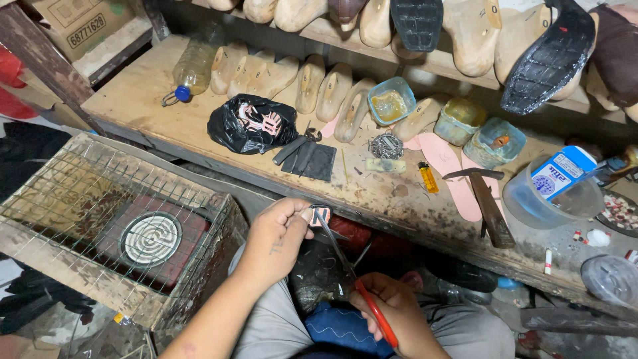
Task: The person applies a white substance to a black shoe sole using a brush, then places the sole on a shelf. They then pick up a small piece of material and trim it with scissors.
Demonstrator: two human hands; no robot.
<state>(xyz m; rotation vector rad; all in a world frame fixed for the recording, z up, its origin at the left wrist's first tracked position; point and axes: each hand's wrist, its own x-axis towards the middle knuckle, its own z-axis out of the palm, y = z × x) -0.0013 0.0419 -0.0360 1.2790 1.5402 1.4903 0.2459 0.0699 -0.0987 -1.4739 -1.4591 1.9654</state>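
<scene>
My left hand (279,236) pinches a small dark piece of material (319,213) between thumb and fingers, just below the workbench edge. My right hand (392,309) grips red-handled scissors (345,269), whose thin blades reach up and touch the dark piece. Under both hands, a black shoe upper (319,276) rests on my lap, above a blue cloth (342,329).
A wooden workbench (166,106) carries a black plastic bag (252,123), wooden shoe lasts (332,93), a hammer (488,203), pink insoles (445,159), a plastic bottle (193,66) and glue tubs (391,101). A wire-caged electric heater (149,236) stands at my left.
</scene>
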